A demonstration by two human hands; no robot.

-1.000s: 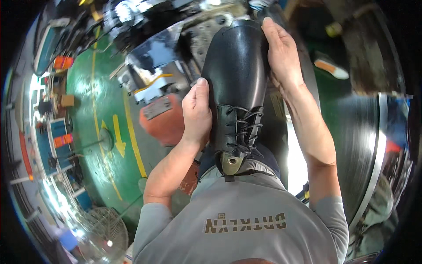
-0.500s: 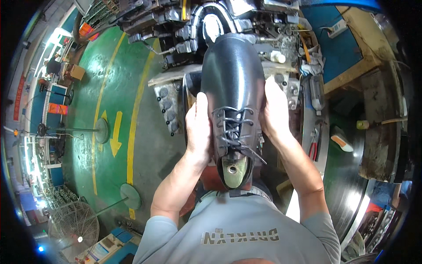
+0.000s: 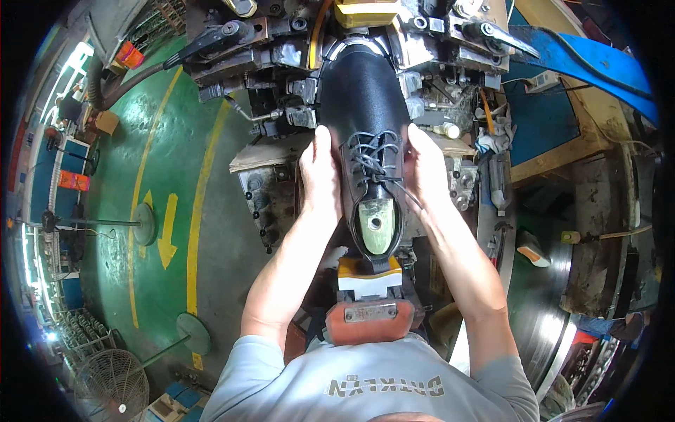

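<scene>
Head view, read left to right with a clock face centred on the shoe: what lies farthest left?
An orange box [image 3: 74, 181] at 9 o'clock, then a wire-cage fan [image 3: 112, 385] between 7 and 8, then a yellow floor arrow [image 3: 167, 232] at 8.
And the person's left hand [image 3: 320, 179]?
Between 8 and 9, partly curled, its palm side against the shoe's flank and its thumb pointing up toward 12. I can't see how the other fingers sit.
Where exactly is the shoe?
The black lace-up shoe [image 3: 362, 116] is held between both hands, toe toward 12, inside the curved metal opening of a shoemaking machine [image 3: 278, 53]. Whether the toe touches that metal, I can't tell. A green shoe last [image 3: 377, 228] with a round hole shows in its opening. Near the heel, at 6, is a red-orange pad [image 3: 370, 327].
The right hand [image 3: 427, 169]?
Between 3 and 4, likewise half-closed along the opposite flank, fingers mostly hidden. A loose end of the black laces [image 3: 373, 151] trails toward its wrist.
Farther right?
A greyish work glove [image 3: 496, 137] at 3, a white-and-orange shoe-shaped piece [image 3: 533, 248] at 4, and a blue beam [image 3: 598, 67] at 2.
</scene>
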